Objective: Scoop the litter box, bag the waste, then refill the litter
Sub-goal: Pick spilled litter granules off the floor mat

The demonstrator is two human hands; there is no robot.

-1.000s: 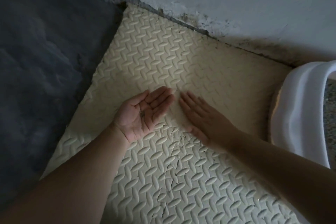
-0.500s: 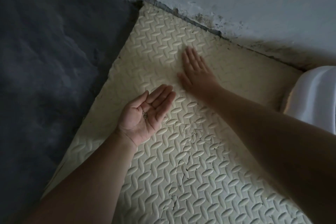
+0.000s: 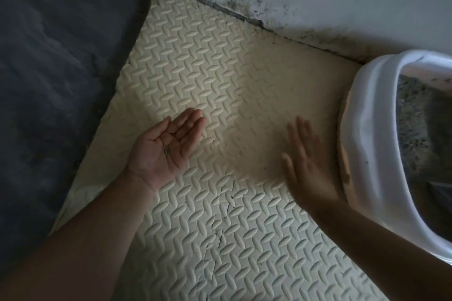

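Left hand point(image 3: 168, 146) cupped palm-up, open, a few dark litter bits point(image 3: 166, 150) in the palm, right hand point(image 3: 307, 166) flat, fingers spread, blurred, over the cream foam mat point(image 3: 208, 61), white litter box point(image 3: 367, 154) with grey litter point(image 3: 415, 115) at 3 o'clock, dark rug point(image 3: 49, 80) at 9.

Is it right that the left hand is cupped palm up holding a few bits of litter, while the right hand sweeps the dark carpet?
Not quite. In the head view the right hand is over the cream foam mat, beside the white litter box, not the dark carpet. The left hand is cupped palm up with a few bits of litter.
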